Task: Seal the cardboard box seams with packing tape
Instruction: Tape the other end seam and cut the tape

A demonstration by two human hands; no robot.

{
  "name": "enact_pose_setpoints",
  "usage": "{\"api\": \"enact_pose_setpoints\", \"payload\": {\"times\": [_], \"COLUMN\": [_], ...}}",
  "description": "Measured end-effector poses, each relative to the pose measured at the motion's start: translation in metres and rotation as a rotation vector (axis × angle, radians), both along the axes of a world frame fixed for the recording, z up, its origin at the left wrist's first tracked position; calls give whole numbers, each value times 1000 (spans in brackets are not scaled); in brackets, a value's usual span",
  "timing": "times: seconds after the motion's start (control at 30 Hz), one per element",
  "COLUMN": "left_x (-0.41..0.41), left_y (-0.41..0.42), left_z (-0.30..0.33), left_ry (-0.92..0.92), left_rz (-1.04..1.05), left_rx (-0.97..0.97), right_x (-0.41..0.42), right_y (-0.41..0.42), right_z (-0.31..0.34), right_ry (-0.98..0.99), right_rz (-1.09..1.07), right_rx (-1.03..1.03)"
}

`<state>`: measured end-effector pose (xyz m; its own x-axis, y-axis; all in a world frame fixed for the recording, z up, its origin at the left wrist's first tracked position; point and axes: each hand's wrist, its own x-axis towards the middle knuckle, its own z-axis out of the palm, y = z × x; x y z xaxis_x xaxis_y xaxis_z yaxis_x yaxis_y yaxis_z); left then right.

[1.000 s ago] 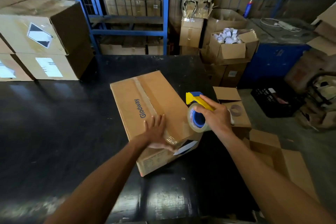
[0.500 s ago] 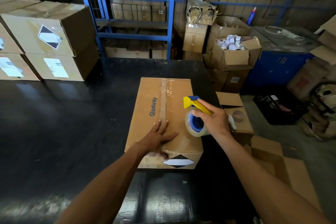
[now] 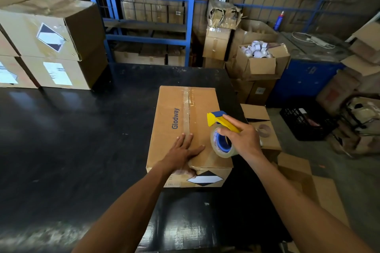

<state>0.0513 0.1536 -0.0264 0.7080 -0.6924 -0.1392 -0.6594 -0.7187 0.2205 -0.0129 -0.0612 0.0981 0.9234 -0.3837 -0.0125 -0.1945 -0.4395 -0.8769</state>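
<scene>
A brown cardboard box [image 3: 170, 121] printed "Glodway" lies on the black table [image 3: 72, 139], its long side pointing away from me. Clear tape runs down its centre seam. A black-and-white diamond label is on its near face. My left hand [image 3: 182, 151] lies flat on the near end of the lid, fingers spread over the seam. My right hand [image 3: 241, 139] grips a yellow-and-blue tape dispenser [image 3: 221, 133] with a clear roll, held just above the box's right near corner.
Stacked sealed cartons [image 3: 51, 47] stand at the table's far left. Blue shelving [image 3: 148, 16] rises behind the table. To the right, off the table edge, are open cartons [image 3: 261, 63], a small box with a tape core [image 3: 264, 129], flattened cardboard [image 3: 318, 191] and a black crate [image 3: 306, 123].
The box has swung from a diagonal position to straight, lengthwise in front of me. My left hand stayed pressed on its near end; the dispenser remained near the right side.
</scene>
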Motion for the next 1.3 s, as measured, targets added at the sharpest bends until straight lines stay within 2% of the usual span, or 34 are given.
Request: {"api": "enact_pose_setpoints", "payload": {"times": [0.13,0.2,0.23,0.27,0.33,0.37,0.43,0.53,0.63,0.73,0.8,1.07,1.3], "left_x": [2,3,3,1,-5,-7,-11,-17,-23,-32,-38,-43,-46], "left_y": [-3,-1,0,2,1,3,9,20,22,16,13,14,14], "left_z": [1,13,25,40,66,77,88,94,103,117,121,116,116], "left_ry": [46,187,338,552,984,1167,1459,1672,1718,1630,1558,1500,1182], "left_rz": [-4,31,86,183,439,565,706,713,640,606,646,762,851], "left_rx": [1,-27,-121,-315,-828,-1009,-1150,-1119,-1103,-1022,-989,-1106,-1069], "right_x": [-8,-15,-20,-27,-40,-46,-55,-66,-67,-67,-68,-60,-47], "right_y": [-2,-5,-8,-12,-21,-25,-30,-28,-25,-22,-22,-20,-13], "right_z": [3,1,0,0,-1,-2,-2,3,5,-10,-21,-19,-22], "right_ry": [3,-10,-22,-34,-78,-134,-294,-501,-531,-381,-334,-447,-333], "right_rz": [-1,30,68,119,225,272,366,447,535,656,647,634,710], "right_rx": [-9,-3,-10,-38,-169,-265,-440,-539,-604,-734,-650,-504,-588]}}
